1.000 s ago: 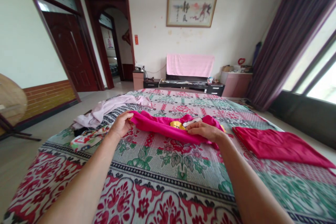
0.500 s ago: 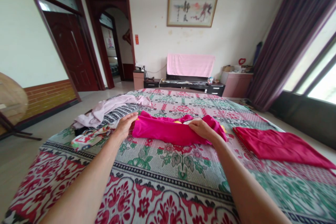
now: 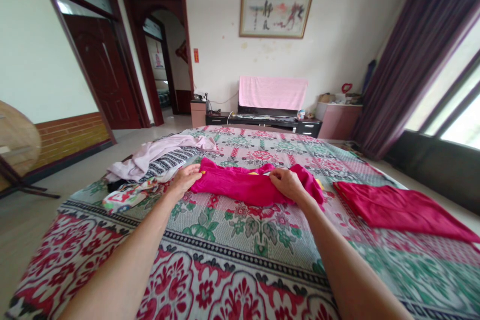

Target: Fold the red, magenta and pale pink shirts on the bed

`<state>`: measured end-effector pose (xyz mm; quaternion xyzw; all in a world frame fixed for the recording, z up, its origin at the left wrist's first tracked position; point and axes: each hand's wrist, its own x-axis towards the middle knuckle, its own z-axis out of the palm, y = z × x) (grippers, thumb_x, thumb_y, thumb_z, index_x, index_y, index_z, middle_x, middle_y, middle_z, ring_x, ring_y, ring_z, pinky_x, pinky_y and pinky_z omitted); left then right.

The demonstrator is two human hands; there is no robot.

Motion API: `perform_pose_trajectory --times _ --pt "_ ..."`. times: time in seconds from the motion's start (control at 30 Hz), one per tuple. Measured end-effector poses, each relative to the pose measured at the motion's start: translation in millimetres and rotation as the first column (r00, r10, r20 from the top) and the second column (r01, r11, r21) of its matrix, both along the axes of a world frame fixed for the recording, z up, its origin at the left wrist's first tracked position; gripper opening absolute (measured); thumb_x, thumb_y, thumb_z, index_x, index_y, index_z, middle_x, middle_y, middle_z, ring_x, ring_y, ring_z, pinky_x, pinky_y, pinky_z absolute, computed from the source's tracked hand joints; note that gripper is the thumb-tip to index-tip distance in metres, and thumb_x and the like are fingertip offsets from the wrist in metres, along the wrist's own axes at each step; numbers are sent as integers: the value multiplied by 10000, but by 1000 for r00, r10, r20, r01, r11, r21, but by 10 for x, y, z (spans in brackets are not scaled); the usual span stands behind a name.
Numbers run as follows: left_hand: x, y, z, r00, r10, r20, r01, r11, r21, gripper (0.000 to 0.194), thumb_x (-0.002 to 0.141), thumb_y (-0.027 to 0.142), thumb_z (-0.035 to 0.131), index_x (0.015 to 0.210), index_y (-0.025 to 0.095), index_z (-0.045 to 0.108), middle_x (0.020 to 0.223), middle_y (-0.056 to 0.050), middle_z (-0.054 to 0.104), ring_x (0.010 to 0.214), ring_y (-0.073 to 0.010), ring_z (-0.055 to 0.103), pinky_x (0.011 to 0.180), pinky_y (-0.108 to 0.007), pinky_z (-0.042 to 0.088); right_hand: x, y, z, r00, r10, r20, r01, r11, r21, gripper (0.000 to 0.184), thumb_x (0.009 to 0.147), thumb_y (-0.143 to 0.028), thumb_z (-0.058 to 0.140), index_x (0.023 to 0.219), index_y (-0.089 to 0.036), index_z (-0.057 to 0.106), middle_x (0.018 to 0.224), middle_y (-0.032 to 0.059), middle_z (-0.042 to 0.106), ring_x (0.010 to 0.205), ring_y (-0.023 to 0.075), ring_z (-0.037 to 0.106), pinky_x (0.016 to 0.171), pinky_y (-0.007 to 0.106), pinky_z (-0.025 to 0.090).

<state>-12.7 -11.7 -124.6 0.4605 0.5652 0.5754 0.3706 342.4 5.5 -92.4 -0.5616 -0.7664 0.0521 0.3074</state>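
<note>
1. Magenta garment (image 3: 236, 188) lies across the patterned cloth (image 3: 258, 247) in front of you, gathered into a long strip; take it as your landmark.
2. Your left hand (image 3: 185, 181) is at the garment's left end, thumb and fingers pinching it; your right hand (image 3: 288, 183) pinches its far edge, right of the middle.
3. You seem to be turning a layer over and squaring it; the next move would call for an even pull and smoothing, as the garment's right end looks bunched.
4. Right of the garment lies a folded red garment (image 3: 401, 211); left of it, loosely heaped, are a pale pink garment (image 3: 159, 151), a black-and-white garment (image 3: 170, 161) and a printed cloth (image 3: 125, 197).
5. Well beyond the garment, a black cabinet (image 3: 217, 121) has closed drawers (image 3: 309, 128); you cannot tell what they contain.
</note>
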Motion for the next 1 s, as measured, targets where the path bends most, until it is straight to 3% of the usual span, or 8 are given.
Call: perform_pose_trajectory --times 0.1,0.2,0.3,0.4,0.57,0.7,0.9,1.0 --pt "-31 27 -84 979 26 -201 -25 1000 11 439 521 278 755 947 173 722 937 -77 729 873 -214 668 741 -273 492 -10 -22 26 997 69 -33 -67 997 47 164 749 -178 567 817 -193 715 813 29 715 728 163 635 710 250 452" --pt "-48 15 -96 946 76 -315 -63 997 50 337 515 275 748 844 204 741 792 -33 719 723 -181 645 615 -239 456 -129 -97 42 976 215 -25 -208 963 171 133 761 -173 577 814 -187 698 852 47 692 755 158 617 735 262 460" --pt "-70 -19 -52 945 79 -318 -70 997 40 247 499 258 751 739 203 737 622 -6 670 554 -146 568 501 -223 380 -364 -217 -1 922 385 43 -383 892 239 115 797 -165 568 822 -183 679 851 57 673 822 167 606 777 271 455" --pt "-113 -87 37 968 -33 -247 16 997 -74 215 503 263 756 702 189 727 505 18 611 446 -118 495 440 -209 310 -617 -329 -97 883 441 158 -467 859 212 106 831 -211 583 872 -179 675 828 58 657 819 172 585 778 279 443" --pt "-225 -250 230 950 -157 -269 72 952 -299 376 491 295 804 846 186 746 447 15 578 374 -114 456 385 -200 241 -813 -410 -200 898 334 285 -385 912 144 129 848 -224 574 899 -176 682 873 75 639 816 182 567 734 279 416" --pt "-295 -313 284 927 -249 -281 135 919 -370 326 467 304 822 757 179 741 531 -25 635 434 -134 515 393 -201 283 -808 -417 -198 912 314 263 -352 929 111 176 865 -171 522 814 -179 690 822 67 639 762 168 567 697 262 407" --pt "-316 -304 272 903 -330 -274 230 911 -341 186 541 334 802 614 191 707 470 -5 589 383 -101 449 390 -195 250 -785 -399 -190 922 374 99 -386 900 204 178 823 -122 541 766 -183 698 777 45 654 764 154 585 735 246 432" --pt "-283 -295 345 939 -269 -213 221 949 -224 185 543 321 804 623 188 705 478 10 579 406 -98 453 408 -199 280 -776 -393 -179 930 368 17 -359 896 261 181 816 -133 549 749 -202 702 784 43 668 782 155 595 743 240 442"
